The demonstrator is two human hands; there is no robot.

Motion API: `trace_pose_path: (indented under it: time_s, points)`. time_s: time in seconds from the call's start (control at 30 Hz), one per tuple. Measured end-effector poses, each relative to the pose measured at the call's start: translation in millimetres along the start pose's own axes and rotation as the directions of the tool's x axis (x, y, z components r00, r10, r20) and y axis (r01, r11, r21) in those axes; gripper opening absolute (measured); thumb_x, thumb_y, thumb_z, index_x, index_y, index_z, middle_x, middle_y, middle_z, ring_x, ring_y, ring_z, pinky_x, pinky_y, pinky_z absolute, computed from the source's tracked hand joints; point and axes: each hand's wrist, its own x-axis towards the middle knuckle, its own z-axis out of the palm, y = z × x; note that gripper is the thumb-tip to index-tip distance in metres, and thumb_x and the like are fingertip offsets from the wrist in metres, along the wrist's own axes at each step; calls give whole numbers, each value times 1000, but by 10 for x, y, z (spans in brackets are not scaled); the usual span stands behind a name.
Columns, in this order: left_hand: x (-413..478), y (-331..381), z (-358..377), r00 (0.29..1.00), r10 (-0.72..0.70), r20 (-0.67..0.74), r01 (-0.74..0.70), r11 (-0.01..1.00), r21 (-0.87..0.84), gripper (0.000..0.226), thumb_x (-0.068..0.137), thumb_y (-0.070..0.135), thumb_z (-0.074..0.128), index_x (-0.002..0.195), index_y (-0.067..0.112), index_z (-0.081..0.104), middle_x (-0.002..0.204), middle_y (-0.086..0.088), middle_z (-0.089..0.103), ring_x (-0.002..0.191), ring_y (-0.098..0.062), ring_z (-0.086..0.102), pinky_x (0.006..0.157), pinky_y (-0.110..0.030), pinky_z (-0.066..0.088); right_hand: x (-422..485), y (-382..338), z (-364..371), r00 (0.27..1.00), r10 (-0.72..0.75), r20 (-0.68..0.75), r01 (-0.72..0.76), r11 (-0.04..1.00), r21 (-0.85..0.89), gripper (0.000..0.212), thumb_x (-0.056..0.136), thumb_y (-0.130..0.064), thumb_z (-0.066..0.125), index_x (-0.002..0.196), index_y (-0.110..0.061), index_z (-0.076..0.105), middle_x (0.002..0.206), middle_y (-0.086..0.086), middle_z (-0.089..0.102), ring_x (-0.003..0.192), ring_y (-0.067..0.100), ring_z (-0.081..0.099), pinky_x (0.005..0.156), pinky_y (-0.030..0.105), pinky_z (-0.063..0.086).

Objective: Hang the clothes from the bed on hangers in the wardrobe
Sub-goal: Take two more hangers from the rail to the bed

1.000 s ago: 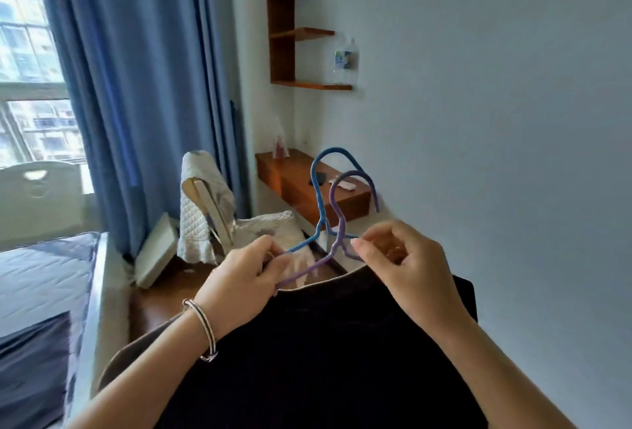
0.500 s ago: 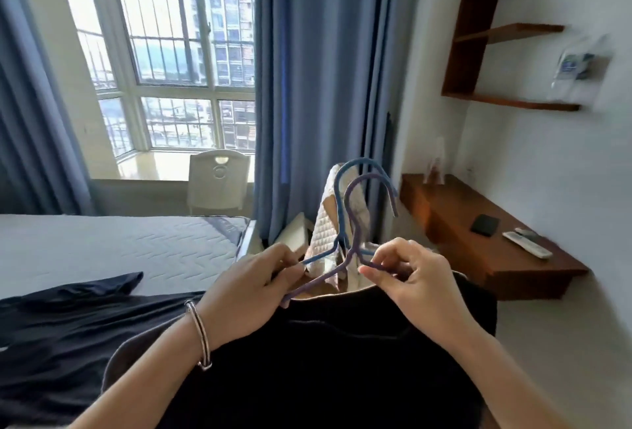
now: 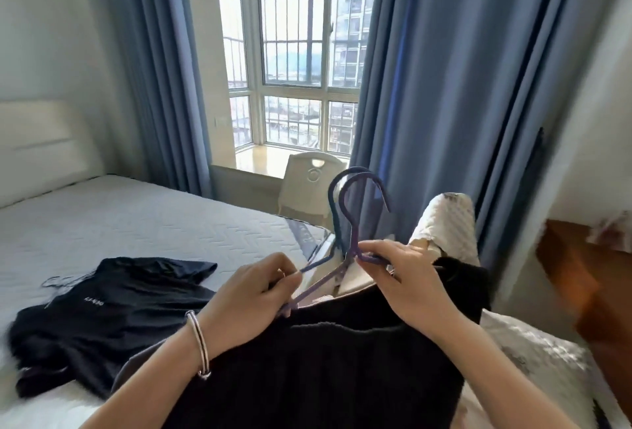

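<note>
Both hands hold a black garment [image 3: 328, 370] on two stacked hangers, a purple hanger [image 3: 354, 220] in front and a blue hanger [image 3: 332, 202] behind it. My left hand [image 3: 249, 302] pinches the hangers' left arms. My right hand [image 3: 410, 285] grips their right arms at the garment's neckline. Another dark garment [image 3: 102, 312] with small white lettering lies crumpled on the white bed [image 3: 130, 220] at the left. The wardrobe is not in view.
A barred window [image 3: 294, 62] with blue curtains [image 3: 455, 93] faces me. A white chair [image 3: 311, 185] stands at the sill. A chair back under a quilted white cover [image 3: 448, 223] is right of the hangers. A wooden desk [image 3: 574, 271] shows blurred at the right edge.
The view has swung left from the wall shelf to the window and bed. Both hands keep the same hold on the hangers and the black garment.
</note>
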Motion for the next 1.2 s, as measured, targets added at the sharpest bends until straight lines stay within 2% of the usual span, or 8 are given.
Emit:
trace_pose_path:
  time_s: [0.13, 0.23, 0.37, 0.5, 0.67, 0.83, 1.07, 1.2]
  points:
    - [539, -7, 81, 996, -52, -67, 56, 997, 55, 19, 92, 33, 46, 75, 29, 51, 56, 15, 65, 48, 2, 52, 57, -21, 42, 587, 347, 61, 996, -68, 50, 67, 997, 30, 17, 88, -27, 59, 98, -21, 71, 82, -28, 54, 88, 10, 58, 90, 46, 45]
    - [829, -118, 110, 990, -77, -121, 87, 993, 79, 18, 89, 47, 45, 83, 31, 53, 78, 11, 69, 57, 8, 54, 58, -16, 38, 966, 530, 167, 994, -66, 89, 62, 997, 48, 18, 88, -29, 58, 99, -22, 72, 84, -24, 56, 88, 9, 56, 94, 46, 43]
    - [1142, -348, 128, 981, -149, -125, 159, 984, 74, 80, 44, 89, 46, 109, 43, 45, 93, 25, 59, 84, 6, 56, 68, -4, 45, 1466, 781, 336, 991, -71, 109, 58, 991, 119, 16, 86, -27, 62, 95, -21, 73, 75, -37, 47, 86, 6, 56, 94, 45, 44]
    - [1604, -645, 86, 981, -146, -126, 173, 957, 235, 106, 39, 92, 43, 130, 38, 35, 101, 27, 52, 90, 3, 55, 80, -12, 40, 2057, 990, 598, 989, -67, 133, 44, 985, 168, 18, 85, -30, 63, 96, -21, 74, 75, -32, 53, 86, 8, 61, 94, 40, 46]
    - [2498, -963, -90, 960, -39, -276, 139, 925, 353, 58, 77, 50, 62, 129, 32, 42, 103, 17, 53, 97, -5, 54, 87, -22, 43, 3002, 1242, 916, 989, -28, 148, -9, 969, 246, 18, 83, -28, 65, 98, -21, 72, 83, -15, 65, 91, 10, 63, 77, 13, 43]
    - [3469, -1288, -411, 901, -8, -434, 145, 948, 284, 11, 80, 38, 63, 83, 30, 55, 79, 11, 59, 77, -11, 57, 64, -23, 44, 3918, 1394, 1174, 987, -70, 148, 34, 971, 236, 18, 84, -29, 65, 97, -20, 71, 80, -18, 63, 83, 6, 60, 75, 11, 41]
    - [4409, -1597, -628, 815, 0, -580, 240, 910, 337, 12, 80, 32, 66, 84, 21, 64, 76, 13, 56, 75, -11, 53, 58, -11, 35, 4793, 2183, 1562, 973, -149, 176, 159, 986, -44, 36, 87, -45, 55, 118, -27, 60, 113, -3, 66, 110, 21, 58, 96, 32, 38]
    - [4888, -1811, -663, 762, -25, -647, 334, 872, 359, 15, 80, 31, 67, 86, 18, 67, 82, 8, 61, 78, -13, 54, 60, -23, 42, 5421, 2594, 1845, 953, -215, 215, 254, 951, -175, 61, 78, -72, 36, 124, -35, 52, 117, -9, 65, 119, 18, 53, 110, 42, 23]
